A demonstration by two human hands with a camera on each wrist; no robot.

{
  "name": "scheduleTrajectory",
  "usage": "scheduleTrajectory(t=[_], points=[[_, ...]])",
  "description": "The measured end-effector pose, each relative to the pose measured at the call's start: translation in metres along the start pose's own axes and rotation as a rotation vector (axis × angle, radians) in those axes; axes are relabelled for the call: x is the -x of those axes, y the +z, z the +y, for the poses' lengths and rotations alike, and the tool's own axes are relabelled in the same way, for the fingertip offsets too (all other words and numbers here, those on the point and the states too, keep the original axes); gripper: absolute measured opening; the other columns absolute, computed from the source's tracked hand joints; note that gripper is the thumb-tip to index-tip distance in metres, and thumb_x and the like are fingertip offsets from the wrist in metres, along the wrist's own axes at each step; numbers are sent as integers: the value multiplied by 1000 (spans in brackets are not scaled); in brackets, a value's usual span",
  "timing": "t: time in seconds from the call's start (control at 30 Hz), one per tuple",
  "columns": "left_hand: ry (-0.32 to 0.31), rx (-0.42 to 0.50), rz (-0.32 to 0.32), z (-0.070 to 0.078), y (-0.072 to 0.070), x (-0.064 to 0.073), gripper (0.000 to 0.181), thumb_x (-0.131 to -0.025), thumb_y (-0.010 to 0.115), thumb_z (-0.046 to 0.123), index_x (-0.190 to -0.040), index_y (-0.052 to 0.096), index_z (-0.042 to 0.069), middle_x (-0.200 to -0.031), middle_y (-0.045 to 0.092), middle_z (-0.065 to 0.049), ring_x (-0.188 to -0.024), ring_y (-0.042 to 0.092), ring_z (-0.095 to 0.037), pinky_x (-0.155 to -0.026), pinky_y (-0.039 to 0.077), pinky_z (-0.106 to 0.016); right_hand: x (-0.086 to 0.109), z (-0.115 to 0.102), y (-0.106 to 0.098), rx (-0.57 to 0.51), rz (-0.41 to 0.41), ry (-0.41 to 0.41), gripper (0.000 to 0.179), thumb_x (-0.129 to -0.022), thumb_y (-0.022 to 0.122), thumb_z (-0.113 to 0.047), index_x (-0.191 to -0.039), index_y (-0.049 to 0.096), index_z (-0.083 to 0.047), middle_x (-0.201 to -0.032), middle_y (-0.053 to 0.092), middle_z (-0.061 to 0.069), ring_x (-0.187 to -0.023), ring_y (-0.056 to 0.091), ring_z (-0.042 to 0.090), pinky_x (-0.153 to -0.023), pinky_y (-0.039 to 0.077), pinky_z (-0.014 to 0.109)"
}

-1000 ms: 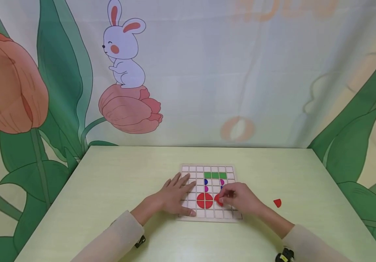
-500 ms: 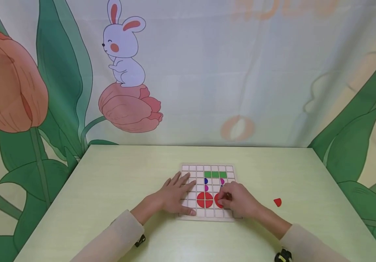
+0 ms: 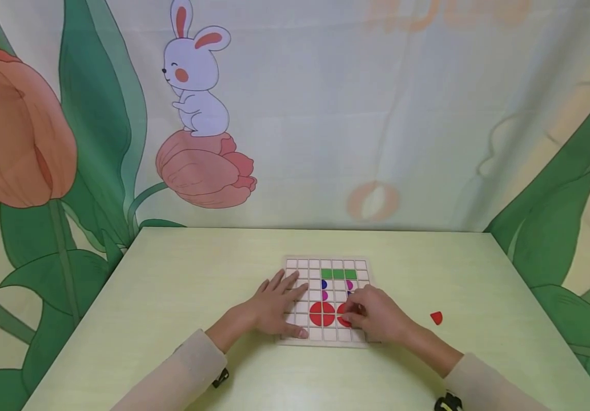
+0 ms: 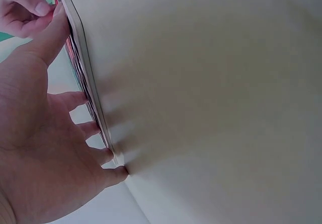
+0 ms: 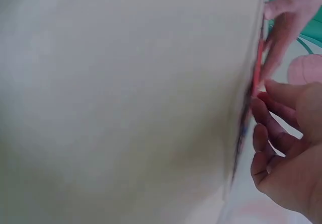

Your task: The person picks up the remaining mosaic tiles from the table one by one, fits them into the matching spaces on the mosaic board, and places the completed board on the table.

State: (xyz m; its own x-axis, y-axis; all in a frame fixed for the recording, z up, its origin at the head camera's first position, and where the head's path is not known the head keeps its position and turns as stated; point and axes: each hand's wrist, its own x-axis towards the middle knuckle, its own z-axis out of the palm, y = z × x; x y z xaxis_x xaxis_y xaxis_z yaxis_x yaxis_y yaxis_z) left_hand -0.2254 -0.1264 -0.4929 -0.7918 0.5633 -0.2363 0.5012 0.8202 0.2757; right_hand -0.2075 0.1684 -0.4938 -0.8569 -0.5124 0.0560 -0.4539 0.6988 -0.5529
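Observation:
A pale square board (image 3: 325,345) with a raised grid lies on the table. My left hand (image 3: 274,308) rests on its left side with fingers spread; the left wrist view shows the fingertips (image 4: 105,156) along the board's edge. Over the lower right of the grid, my right hand (image 3: 379,314) pinches a small red piece (image 5: 262,97) between thumb and forefinger, its outline mostly hidden. A red circle of quarter pieces (image 3: 321,314) fills four-cell space left of it. Another red shape (image 3: 342,315) shows partly under the right fingers.
Three green squares (image 3: 338,274) form a row near the board's top. Small blue and magenta half-circles (image 3: 324,295) sit below them. A loose red quarter-circle piece (image 3: 437,318) lies on the table (image 3: 212,257) to the right. A printed curtain (image 3: 300,114) hangs behind.
My right hand has lowered slightly, its fingertips now nearer the board at the right-hand red shape. The left hand and the loose red piece stay in place.

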Motion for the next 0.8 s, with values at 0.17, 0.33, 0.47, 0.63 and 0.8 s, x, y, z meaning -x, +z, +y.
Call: scheduleTrajectory(t=[0.17, 0.33, 0.47, 0.63, 0.8], points=[[-2, -8, -1, 0, 1, -1, 111, -86, 67, 79, -171, 21, 25, -179, 3, -8, -163, -3, -41, -127, 12, -66, 5, 0, -10, 25, -51, -48, 10, -92, 84, -13, -101, 79, -16, -86, 64, -13, -87, 55, 16, -72, 51, 28], [2, -12, -2, 0, 1, -1, 111, -86, 67, 79, -171, 21, 24, -179, 3, -9, -163, -3, -41, -127, 13, -66, 6, 4, -7, 16, -76, -77, 13, -93, 82, -11, -104, 79, -16, -93, 66, -12, -92, 56, 14, -78, 55, 27], [0, -5, -2, 0, 2, 0, 111, -86, 67, 79, -171, 21, 24, -179, 3, -8, -163, -3, -41, -127, 13, -66, 7, 6, -2, -12, -77, -101, 15, -92, 84, -11, -104, 77, -15, -95, 67, -10, -92, 58, 13, -78, 56, 25], [-6, -9, 2, 0, 3, 0, 111, -86, 67, 79, -171, 21, 25, -179, 4, -8, -163, -3, -41, -127, 13, -66, 5, 6, 1, -27, -76, -70, 14, -92, 84, -13, -102, 76, -17, -90, 64, -11, -88, 58, 14, -75, 55, 25], [-4, -10, 7, -1, 3, -1, 111, -86, 67, 79, -171, 22, 26, -179, 4, -8, -163, -3, -41, -127, 13, -66, 2, 4, 3, -39, -70, -20, 11, -93, 84, -16, -98, 75, -20, -85, 61, -13, -85, 57, 13, -72, 54, 25]])
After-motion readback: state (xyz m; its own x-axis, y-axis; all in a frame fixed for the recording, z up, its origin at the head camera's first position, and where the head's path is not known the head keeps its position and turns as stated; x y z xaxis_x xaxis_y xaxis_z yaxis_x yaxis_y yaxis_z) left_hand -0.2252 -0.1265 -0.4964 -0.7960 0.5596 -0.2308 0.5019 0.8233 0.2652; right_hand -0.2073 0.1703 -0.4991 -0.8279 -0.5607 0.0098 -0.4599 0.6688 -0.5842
